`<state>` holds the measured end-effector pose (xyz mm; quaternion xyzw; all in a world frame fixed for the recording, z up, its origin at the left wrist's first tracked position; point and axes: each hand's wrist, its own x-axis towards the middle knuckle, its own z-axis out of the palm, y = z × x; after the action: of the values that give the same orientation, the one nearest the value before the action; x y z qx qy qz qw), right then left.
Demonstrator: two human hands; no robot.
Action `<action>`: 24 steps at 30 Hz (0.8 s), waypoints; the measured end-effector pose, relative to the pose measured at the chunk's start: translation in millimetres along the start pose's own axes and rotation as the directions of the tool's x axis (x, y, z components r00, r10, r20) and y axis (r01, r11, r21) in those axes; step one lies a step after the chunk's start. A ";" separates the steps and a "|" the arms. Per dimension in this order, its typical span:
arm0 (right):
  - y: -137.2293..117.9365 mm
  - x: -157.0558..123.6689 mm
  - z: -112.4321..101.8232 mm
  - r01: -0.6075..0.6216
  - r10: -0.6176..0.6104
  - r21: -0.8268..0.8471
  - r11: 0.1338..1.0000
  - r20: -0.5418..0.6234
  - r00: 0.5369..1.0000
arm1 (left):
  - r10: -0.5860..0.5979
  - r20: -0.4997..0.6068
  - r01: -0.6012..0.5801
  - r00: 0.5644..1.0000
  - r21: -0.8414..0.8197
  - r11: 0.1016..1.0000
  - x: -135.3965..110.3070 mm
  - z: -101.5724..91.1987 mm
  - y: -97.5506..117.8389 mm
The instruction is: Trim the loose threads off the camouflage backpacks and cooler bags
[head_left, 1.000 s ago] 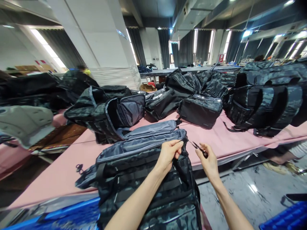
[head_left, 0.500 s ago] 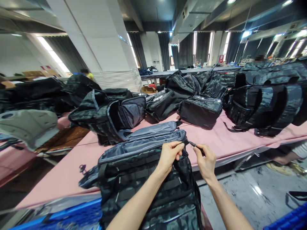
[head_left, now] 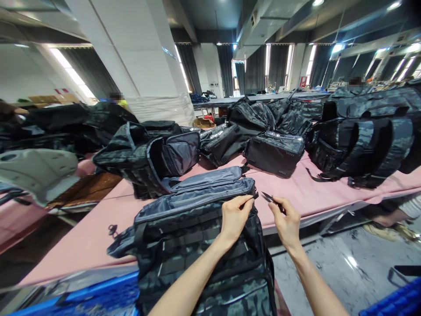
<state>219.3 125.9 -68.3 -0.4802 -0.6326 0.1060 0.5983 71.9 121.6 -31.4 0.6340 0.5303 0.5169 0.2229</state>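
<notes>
A dark camouflage backpack (head_left: 200,245) lies in front of me at the table's edge, its grey-lined opening (head_left: 197,199) facing up. My left hand (head_left: 235,217) is closed in a pinch at the right end of that opening, by the corner of the bag. What lies between the fingertips is too small to tell apart from the bag's edge. My right hand (head_left: 287,219) grips thread snips (head_left: 270,198), whose dark pointed blades are aimed left. The tips are a short way right of the bag's corner, apart from it.
The pink table (head_left: 230,173) bears several more dark camouflage bags, among them an open one (head_left: 151,162) behind mine and a boxy one (head_left: 275,153). At the left is a grey chair (head_left: 37,171). Blue plastic crates (head_left: 85,294) flank me below. A person's legs show at the far right.
My right hand has drawn the snips slightly right, away from the bag's corner, and their blades now show. My left hand has barely moved.
</notes>
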 end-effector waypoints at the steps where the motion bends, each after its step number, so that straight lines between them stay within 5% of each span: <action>1: -0.8 0.1 0.9 0.014 -0.014 0.000 1.000 0.019 1.000 | -0.009 0.007 0.009 1.000 -0.010 1.000 0.2 0.5 0.3; 3: -1.6 2.0 3.3 -0.010 0.009 0.019 1.000 0.046 0.999 | -0.062 0.039 0.064 0.997 -0.051 0.997 1.6 -0.3 0.4; 8: 19.3 10.6 -2.6 -0.282 0.282 0.211 0.936 0.028 0.959 | -0.165 0.131 0.178 0.978 -0.096 0.979 8.2 -26.9 -10.5; 14: 53.0 -5.5 -19.1 -0.336 0.358 -0.242 0.910 0.049 0.933 | 0.090 0.247 -0.123 0.965 0.122 0.985 -4.9 -58.9 -32.7; 19: 27.8 -21.7 -5.3 -0.142 0.145 -0.032 0.989 0.321 0.936 | 0.146 0.374 -0.282 0.916 0.340 0.897 -17.5 -44.2 -26.6; 24: 13.2 -22.3 -4.3 0.189 -0.124 -0.171 0.967 0.335 0.934 | 0.041 0.400 -0.212 0.916 0.394 0.894 -15.7 -34.9 -22.0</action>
<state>225.5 114.5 -91.1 -0.4621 -0.7655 0.0706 0.4422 32.6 105.7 -43.5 0.7892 0.5342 0.2677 0.1416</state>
